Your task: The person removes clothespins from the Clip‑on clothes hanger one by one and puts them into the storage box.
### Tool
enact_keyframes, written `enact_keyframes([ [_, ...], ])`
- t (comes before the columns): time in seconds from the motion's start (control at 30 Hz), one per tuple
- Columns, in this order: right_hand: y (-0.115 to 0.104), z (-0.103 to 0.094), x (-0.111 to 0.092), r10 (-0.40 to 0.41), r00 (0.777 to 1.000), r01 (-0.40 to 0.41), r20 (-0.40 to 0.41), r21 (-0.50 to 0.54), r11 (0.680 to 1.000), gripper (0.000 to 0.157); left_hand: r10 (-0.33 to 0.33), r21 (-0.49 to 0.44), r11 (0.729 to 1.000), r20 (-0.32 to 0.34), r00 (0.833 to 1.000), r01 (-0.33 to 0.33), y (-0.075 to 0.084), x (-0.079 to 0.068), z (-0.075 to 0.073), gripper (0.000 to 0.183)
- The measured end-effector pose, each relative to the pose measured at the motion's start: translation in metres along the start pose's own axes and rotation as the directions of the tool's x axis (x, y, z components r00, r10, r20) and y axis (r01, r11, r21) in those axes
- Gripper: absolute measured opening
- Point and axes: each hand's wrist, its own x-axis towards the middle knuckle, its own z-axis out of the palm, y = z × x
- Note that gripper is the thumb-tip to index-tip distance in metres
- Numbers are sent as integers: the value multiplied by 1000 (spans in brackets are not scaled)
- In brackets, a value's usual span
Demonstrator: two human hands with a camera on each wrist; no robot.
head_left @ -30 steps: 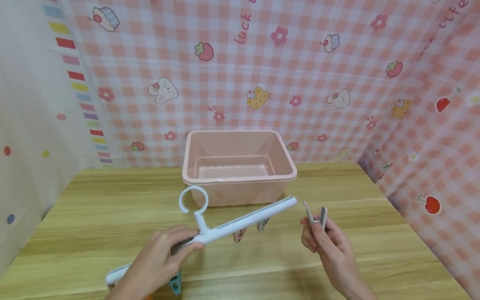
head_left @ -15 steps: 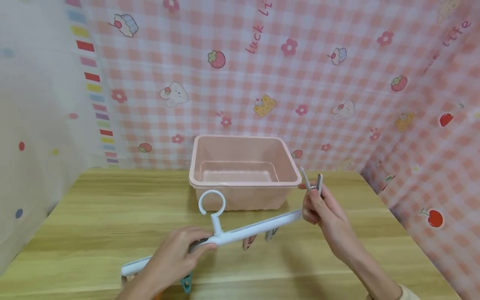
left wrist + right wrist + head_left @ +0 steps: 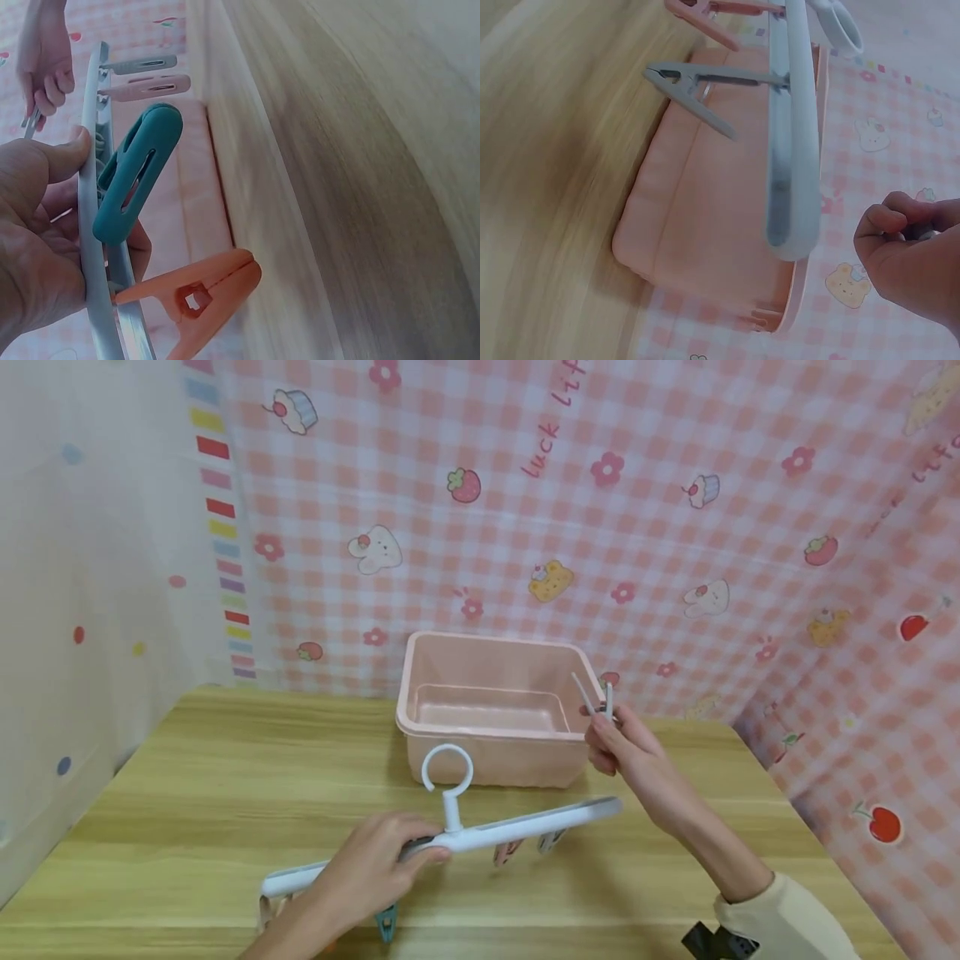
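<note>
My left hand [image 3: 378, 864] grips a white clip hanger [image 3: 517, 832] by its middle, just beside the hook [image 3: 468, 768]. Clothes pegs hang under the bar: a teal peg [image 3: 139, 176], an orange peg [image 3: 214, 289], a pink peg [image 3: 154, 88] and a grey peg [image 3: 146, 64]. At the hanger's left end a beige peg [image 3: 264, 912] shows partly behind my forearm. Between thumb and fingers, my right hand [image 3: 618, 747] pinches a light grey peg [image 3: 609, 700], its two legs pointing up. That hand is beside the front right corner of the pink bin, above the hanger's right end.
A pink plastic bin [image 3: 495, 762] stands at the back of the wooden table [image 3: 285, 777], against a pink checked cloth [image 3: 465, 560]. More cloth hangs on the right side, and a pale dotted sheet [image 3: 112, 568] on the left.
My right hand has moved up and forward with the grey peg, from right of the hanger's end to the bin's corner. The hanger has tilted nearer to level in the head view, which has shifted.
</note>
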Motion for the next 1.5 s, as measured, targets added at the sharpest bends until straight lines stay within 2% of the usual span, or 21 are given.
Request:
enact_keyframes([
  [0.13,1,0,11,10,1000,-10,-3,-25,1000,20,-1,-3,1000,1,1000,1,-2,0,2,17],
  [0.37,-3,-1,32,38,998,-46,-54,-157,986,19,35,-8,999,5,999,-35,-4,1,6,18],
  [0.67,-3,-2,60,19,999,-27,-38,-233,972,20,28,-60,998,45,999,-25,-3,3,9,17],
  [0.83,0,-2,73,5,1000,-14,-30,-280,960,23,39,-50,998,34,999,-38,-4,4,10,16],
  [1.17,-5,4,102,67,996,-85,-56,-442,893,30,62,-30,998,14,998,-61,-6,5,12,14],
  [1.27,-7,8,109,86,994,-105,-61,-486,868,31,63,-21,998,13,998,-63,-7,5,13,15],
  [1.4,-9,13,119,88,992,-124,-90,-563,817,32,59,-22,998,15,998,-59,-8,5,13,17],
  [1.5,-10,17,125,80,991,-129,-108,-591,797,30,49,-33,998,21,999,-49,-8,4,13,18],
])
